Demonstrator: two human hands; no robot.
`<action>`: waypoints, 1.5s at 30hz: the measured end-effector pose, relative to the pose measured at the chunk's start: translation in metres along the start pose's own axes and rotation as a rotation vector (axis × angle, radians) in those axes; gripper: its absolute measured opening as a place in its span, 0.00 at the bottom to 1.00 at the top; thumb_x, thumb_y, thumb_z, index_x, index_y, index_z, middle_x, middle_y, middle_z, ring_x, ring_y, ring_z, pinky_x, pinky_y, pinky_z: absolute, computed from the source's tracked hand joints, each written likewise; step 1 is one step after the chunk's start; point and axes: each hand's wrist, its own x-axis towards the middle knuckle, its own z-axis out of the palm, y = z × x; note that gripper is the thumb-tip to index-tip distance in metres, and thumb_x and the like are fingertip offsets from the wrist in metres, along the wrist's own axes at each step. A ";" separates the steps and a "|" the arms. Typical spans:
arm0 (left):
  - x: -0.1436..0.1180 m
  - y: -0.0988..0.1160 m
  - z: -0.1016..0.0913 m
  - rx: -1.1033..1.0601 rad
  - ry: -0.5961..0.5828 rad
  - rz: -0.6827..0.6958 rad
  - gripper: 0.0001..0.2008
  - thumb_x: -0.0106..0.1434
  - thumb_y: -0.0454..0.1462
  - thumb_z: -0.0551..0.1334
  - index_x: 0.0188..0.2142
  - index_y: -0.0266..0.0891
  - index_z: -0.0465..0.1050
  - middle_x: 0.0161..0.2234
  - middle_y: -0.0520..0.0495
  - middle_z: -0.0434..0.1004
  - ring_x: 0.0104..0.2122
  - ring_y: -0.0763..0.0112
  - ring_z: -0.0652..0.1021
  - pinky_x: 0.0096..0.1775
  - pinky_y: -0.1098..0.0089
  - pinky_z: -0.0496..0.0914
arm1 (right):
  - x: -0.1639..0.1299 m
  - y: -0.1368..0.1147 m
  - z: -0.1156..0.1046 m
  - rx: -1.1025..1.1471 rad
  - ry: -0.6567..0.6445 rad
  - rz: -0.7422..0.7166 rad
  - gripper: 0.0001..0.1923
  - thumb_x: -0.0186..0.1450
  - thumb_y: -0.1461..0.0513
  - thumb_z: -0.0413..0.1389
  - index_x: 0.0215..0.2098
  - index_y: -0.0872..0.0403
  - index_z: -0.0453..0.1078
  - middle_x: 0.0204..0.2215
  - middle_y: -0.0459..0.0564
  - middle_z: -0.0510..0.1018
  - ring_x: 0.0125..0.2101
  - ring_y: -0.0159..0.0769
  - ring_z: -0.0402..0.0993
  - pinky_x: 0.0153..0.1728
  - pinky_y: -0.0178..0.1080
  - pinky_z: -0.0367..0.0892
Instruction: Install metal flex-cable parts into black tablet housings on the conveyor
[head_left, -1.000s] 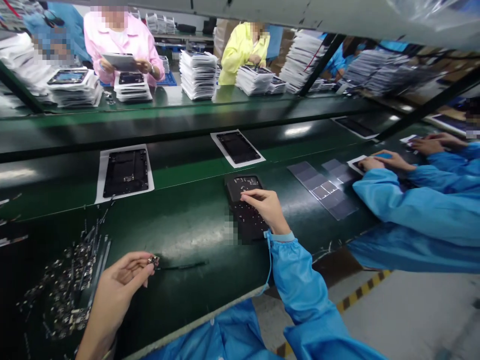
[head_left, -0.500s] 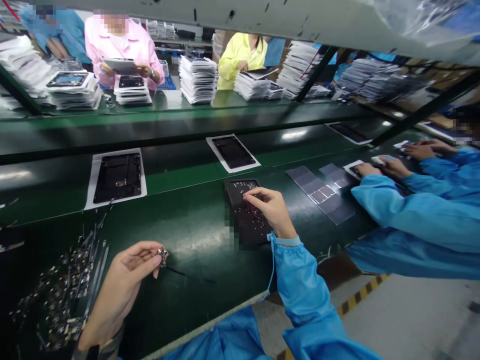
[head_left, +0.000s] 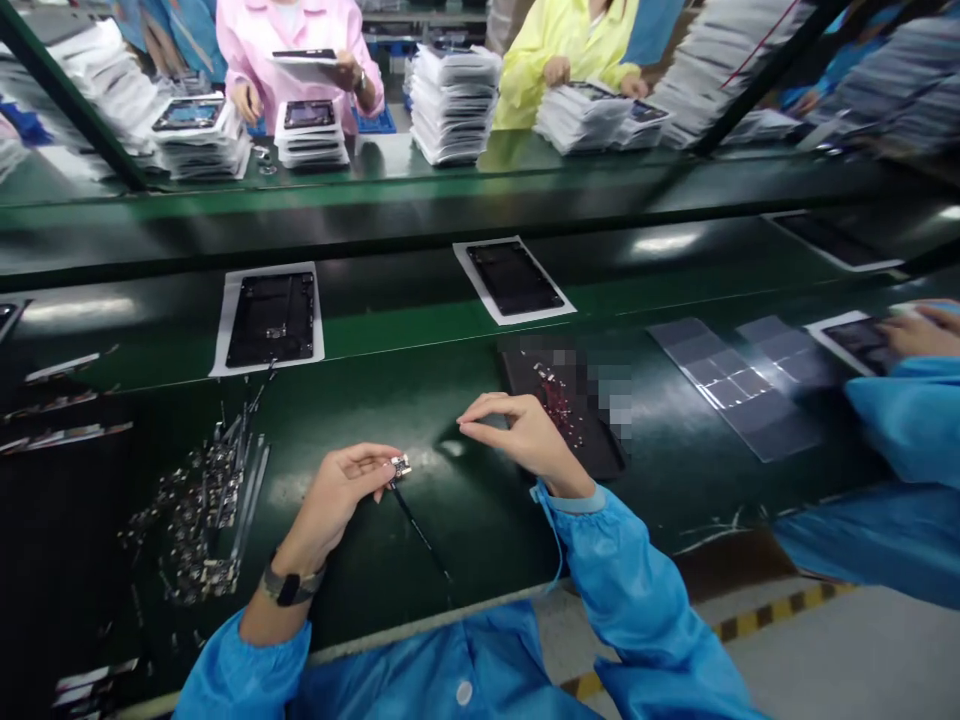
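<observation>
My left hand pinches a small metal connector part with a thin black cable trailing toward the bench's near edge. My right hand hovers just right of it, thumb and forefinger pinched together; whether something tiny sits between them I cannot tell. Behind my right hand lies a black tray with small reddish and silver bits on it. A heap of similar connector parts lies on the green bench to the left.
Two black device frames on white sheets ride the conveyor behind. Grey film sheets lie to the right, where a co-worker's blue sleeve rests. People across the line handle stacks of trays.
My right hand has left the black tray and come toward my left hand. My left hand carried the connector part rightward. The view tilted down.
</observation>
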 end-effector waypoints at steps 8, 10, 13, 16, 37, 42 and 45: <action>0.005 -0.012 0.003 0.141 0.074 0.036 0.11 0.52 0.37 0.69 0.35 0.34 0.80 0.26 0.48 0.76 0.26 0.73 0.73 0.27 0.75 0.65 | -0.006 0.000 0.033 -0.130 -0.211 -0.019 0.04 0.64 0.62 0.59 0.33 0.52 0.77 0.34 0.48 0.83 0.38 0.40 0.77 0.47 0.45 0.64; 0.006 -0.014 0.003 0.162 0.063 0.046 0.10 0.53 0.37 0.69 0.35 0.34 0.79 0.26 0.48 0.76 0.26 0.73 0.73 0.28 0.74 0.66 | -0.007 0.003 0.036 -0.156 -0.255 0.018 0.03 0.64 0.63 0.60 0.33 0.52 0.77 0.35 0.48 0.83 0.39 0.40 0.77 0.47 0.44 0.64; 0.006 -0.016 0.003 0.185 0.035 0.062 0.10 0.54 0.38 0.68 0.35 0.35 0.79 0.26 0.49 0.76 0.25 0.73 0.73 0.29 0.73 0.67 | -0.009 0.006 0.040 -0.193 -0.297 0.053 0.03 0.63 0.63 0.60 0.32 0.52 0.76 0.34 0.47 0.83 0.38 0.40 0.76 0.46 0.43 0.64; 0.005 -0.018 0.004 0.200 -0.007 0.066 0.09 0.56 0.37 0.67 0.35 0.35 0.80 0.24 0.49 0.75 0.25 0.73 0.73 0.30 0.72 0.67 | -0.010 0.008 0.045 -0.185 -0.323 0.054 0.03 0.62 0.65 0.60 0.31 0.52 0.76 0.32 0.46 0.82 0.36 0.38 0.76 0.45 0.42 0.63; -0.003 -0.013 0.009 0.586 -0.028 0.203 0.11 0.62 0.31 0.61 0.37 0.39 0.83 0.30 0.47 0.77 0.28 0.72 0.74 0.30 0.73 0.66 | -0.011 0.017 0.051 -0.062 -0.424 0.165 0.04 0.60 0.64 0.60 0.27 0.54 0.76 0.27 0.46 0.82 0.30 0.35 0.76 0.37 0.37 0.68; 0.000 -0.013 0.006 0.460 -0.049 0.156 0.10 0.61 0.33 0.61 0.36 0.39 0.83 0.27 0.48 0.74 0.22 0.75 0.71 0.26 0.73 0.65 | -0.009 0.015 0.048 -0.031 -0.453 0.159 0.05 0.63 0.61 0.61 0.29 0.53 0.77 0.30 0.46 0.83 0.32 0.36 0.77 0.43 0.40 0.67; 0.002 -0.013 0.001 0.368 -0.101 0.121 0.09 0.60 0.34 0.62 0.36 0.38 0.83 0.26 0.49 0.72 0.19 0.77 0.68 0.23 0.73 0.64 | -0.007 0.013 0.045 -0.006 -0.494 0.140 0.06 0.63 0.59 0.62 0.29 0.52 0.78 0.31 0.45 0.83 0.32 0.36 0.76 0.48 0.42 0.64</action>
